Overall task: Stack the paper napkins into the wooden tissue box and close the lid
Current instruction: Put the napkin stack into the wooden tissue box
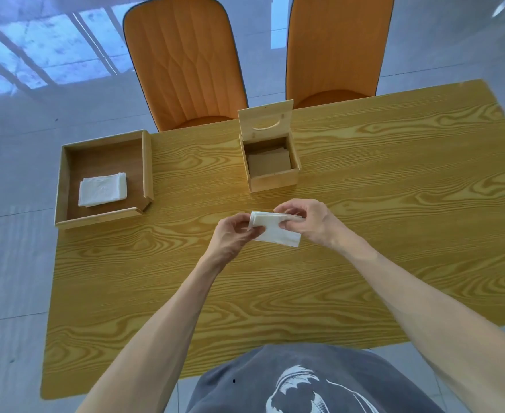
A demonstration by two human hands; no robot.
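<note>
A folded white paper napkin (276, 231) is held above the table's middle by both hands. My left hand (233, 234) pinches its left edge, and my right hand (305, 219) grips its top right edge. Beyond them stands the wooden tissue box (272, 181), its lid (265, 120) raised upright at the back. The inside of the box looks brown and holds no white napkin that I can see. A small stack of white napkins (102, 189) lies in the wooden tray (63, 174) at the left.
The yellow wood-grain table (364, 204) carries the tray near its left edge and the box at the far middle. Two orange chairs (185, 64) stand behind the far edge. My grey shirt (305, 383) is at the near edge.
</note>
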